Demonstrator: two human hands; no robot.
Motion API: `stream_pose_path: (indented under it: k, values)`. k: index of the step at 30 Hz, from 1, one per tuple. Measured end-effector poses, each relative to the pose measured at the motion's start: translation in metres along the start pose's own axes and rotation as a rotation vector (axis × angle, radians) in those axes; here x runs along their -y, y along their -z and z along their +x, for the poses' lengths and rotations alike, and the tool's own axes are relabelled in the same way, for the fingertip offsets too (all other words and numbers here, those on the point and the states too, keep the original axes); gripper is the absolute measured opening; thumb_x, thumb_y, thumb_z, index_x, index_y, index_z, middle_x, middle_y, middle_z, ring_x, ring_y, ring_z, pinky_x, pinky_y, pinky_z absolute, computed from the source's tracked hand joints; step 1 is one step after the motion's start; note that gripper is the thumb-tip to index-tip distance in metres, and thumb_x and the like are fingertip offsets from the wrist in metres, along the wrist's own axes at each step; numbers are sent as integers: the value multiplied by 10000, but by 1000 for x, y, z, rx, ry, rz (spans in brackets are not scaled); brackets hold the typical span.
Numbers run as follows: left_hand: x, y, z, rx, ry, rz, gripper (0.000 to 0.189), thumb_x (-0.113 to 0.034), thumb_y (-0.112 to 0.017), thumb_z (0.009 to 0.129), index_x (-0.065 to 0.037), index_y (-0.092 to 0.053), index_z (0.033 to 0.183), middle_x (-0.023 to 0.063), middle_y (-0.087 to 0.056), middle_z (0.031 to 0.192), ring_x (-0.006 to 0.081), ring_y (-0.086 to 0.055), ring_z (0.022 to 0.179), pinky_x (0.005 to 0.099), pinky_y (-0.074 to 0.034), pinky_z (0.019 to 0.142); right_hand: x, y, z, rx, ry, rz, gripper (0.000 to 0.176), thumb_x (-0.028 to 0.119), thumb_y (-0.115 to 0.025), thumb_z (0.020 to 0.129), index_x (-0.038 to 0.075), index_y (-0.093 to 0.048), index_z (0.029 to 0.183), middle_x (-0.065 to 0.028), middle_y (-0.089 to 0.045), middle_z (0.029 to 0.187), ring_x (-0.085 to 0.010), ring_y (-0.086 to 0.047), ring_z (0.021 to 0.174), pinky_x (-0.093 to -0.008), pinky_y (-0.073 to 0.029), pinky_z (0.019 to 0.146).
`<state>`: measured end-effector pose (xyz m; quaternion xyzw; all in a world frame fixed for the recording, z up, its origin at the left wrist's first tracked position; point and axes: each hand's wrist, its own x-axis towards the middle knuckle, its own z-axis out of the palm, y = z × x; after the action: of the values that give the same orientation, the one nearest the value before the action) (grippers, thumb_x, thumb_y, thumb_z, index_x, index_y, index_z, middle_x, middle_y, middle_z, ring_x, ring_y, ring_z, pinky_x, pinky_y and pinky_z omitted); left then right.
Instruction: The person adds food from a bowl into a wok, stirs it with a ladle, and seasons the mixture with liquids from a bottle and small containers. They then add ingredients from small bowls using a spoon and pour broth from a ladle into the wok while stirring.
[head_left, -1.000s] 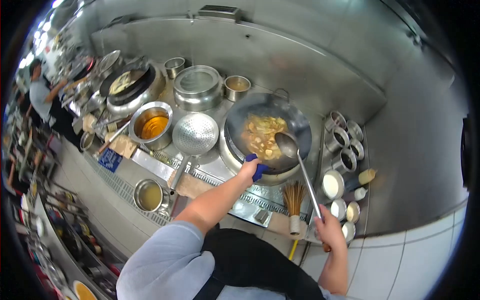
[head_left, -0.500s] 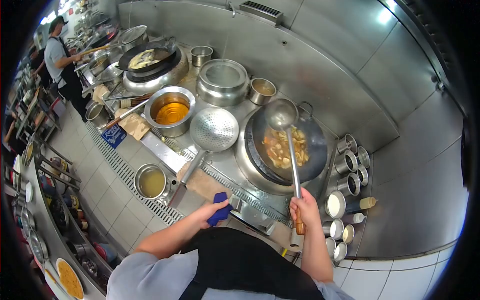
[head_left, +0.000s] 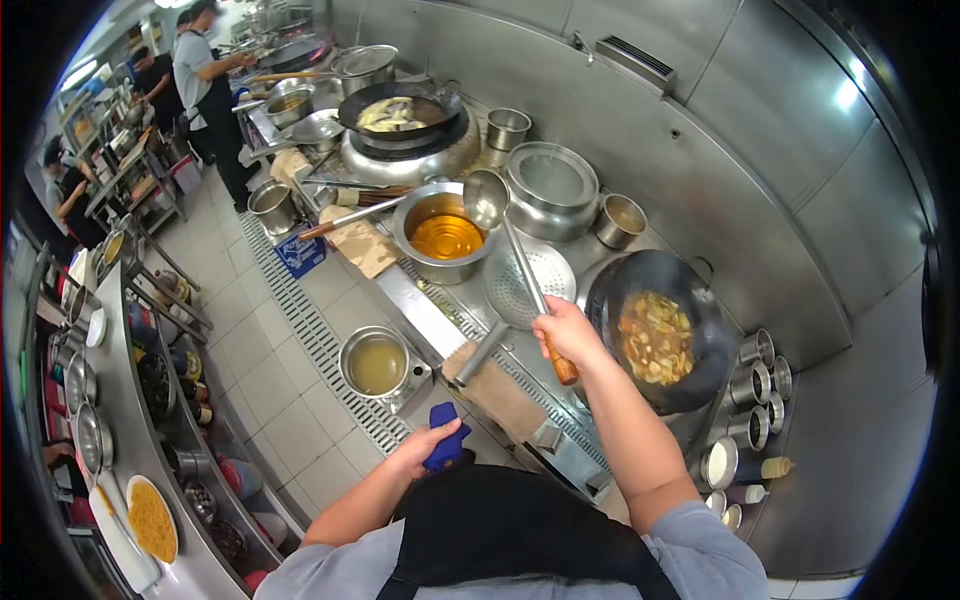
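My right hand (head_left: pixel 566 334) is closed around the handle of a long ladle (head_left: pixel 488 200), where the metal shaft meets the wooden grip. The ladle's bowl hangs over the right rim of a metal pot (head_left: pixel 408 212) of amber liquid, probably oil. Beneath the shaft lies a perforated strainer (head_left: pixel 530 284). To the right, a black wok (head_left: pixel 714 350) holds sliced food (head_left: pixel 658 338) in brown sauce. Held low near my apron, my left hand (head_left: pixel 426 448) grips a folded blue cloth (head_left: pixel 446 436).
A lidded pot (head_left: pixel 552 190) and a small metal pot (head_left: pixel 620 222) stand behind the strainer. Another wok (head_left: pixel 445 112) sits at the far burner. Sauce containers (head_left: pixel 750 425) line the right side. A pot of cloudy liquid (head_left: pixel 375 362) stands at left. Co-workers (head_left: pixel 205 85) are further back.
My right hand has carried the ladle left, from above the food wok to the oil pot's edge. My view has turned left. The left hand still holds the blue cloth.
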<state>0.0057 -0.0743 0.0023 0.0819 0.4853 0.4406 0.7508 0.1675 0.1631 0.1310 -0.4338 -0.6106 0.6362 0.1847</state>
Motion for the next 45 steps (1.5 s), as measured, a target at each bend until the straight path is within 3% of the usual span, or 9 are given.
stream_pose_path:
  k: [6, 10, 14, 26, 28, 32, 34, 42, 45]
  values:
    - [-5, 14, -8, -77, 10, 0, 503, -457, -694, 793, -36, -576, 1043, 37, -564, 801, 124, -554, 598, 249, -443, 483, -21, -29, 57, -23, -69, -172, 75, 57, -530, 777, 19, -521, 841, -35, -506, 628, -141, -474, 427, -293, -420, 399]
    - [-11, 15, -9, -62, -19, -6, 532, -453, -695, 794, -21, -580, 1083, 45, -581, 837, 114, -555, 658, 244, -442, 545, -14, -33, 53, 45, -162, 58, 96, 56, -551, 781, 11, -518, 860, -33, -501, 626, -142, -470, 426, -282, -410, 393]
    - [-7, 18, 1, -31, -17, 28, 526, -446, -692, 799, -7, -568, 1061, 46, -567, 821, 118, -552, 632, 251, -446, 528, -4, -24, 29, 4, -141, 195, 354, 56, -545, 809, -3, -402, 1127, -45, -503, 626, -144, -471, 422, -281, -382, 385]
    - [-18, -23, 36, 106, 49, 160, 391, -370, -699, 807, -47, -541, 961, 33, -549, 725, 130, -547, 533, 258, -454, 441, -16, 85, -102, 73, 18, 1229, 268, 88, -481, 874, -13, -479, 1122, -22, -480, 666, -91, -421, 448, -230, -331, 362]
    - [-19, -33, 38, 124, 66, 206, 393, -371, -700, 806, -46, -542, 959, 33, -549, 725, 130, -545, 532, 258, -452, 440, -31, 116, -123, -158, 51, 1220, 281, 95, -474, 880, -20, -487, 1136, -7, -456, 642, -104, -398, 415, -241, -344, 375]
    - [-20, -50, 37, 139, 83, 293, 407, -377, -702, 805, -36, -548, 966, 38, -553, 744, 133, -549, 558, 264, -455, 456, -56, 138, -174, -839, -115, 89, 185, 26, -473, 810, 11, -525, 986, -28, -480, 591, -127, -449, 406, -269, -372, 382]
    - [-15, -53, 41, 154, 94, 286, 439, -390, -698, 806, -25, -553, 1001, 48, -559, 781, 142, -562, 614, 278, -469, 486, -56, 129, -221, -958, -198, -143, 157, 12, -474, 769, 19, -519, 920, -31, -493, 568, -134, -467, 394, -276, -382, 374]
    - [-3, -115, 64, 279, 201, 348, 417, -397, -684, 818, -47, -549, 998, 48, -566, 781, 156, -578, 592, 259, -458, 454, -125, 182, -218, -1009, -163, -218, 293, 63, -492, 791, 23, -546, 1077, -36, -503, 593, -155, -470, 372, -307, -389, 369]
    - [-2, -137, 71, 332, 200, 331, 388, -381, -669, 836, -51, -545, 997, 56, -575, 787, 164, -578, 572, 268, -462, 444, -144, 165, -204, -794, -218, 125, 270, 68, -505, 807, 51, -556, 1072, -22, -496, 590, -145, -488, 406, -305, -386, 368]
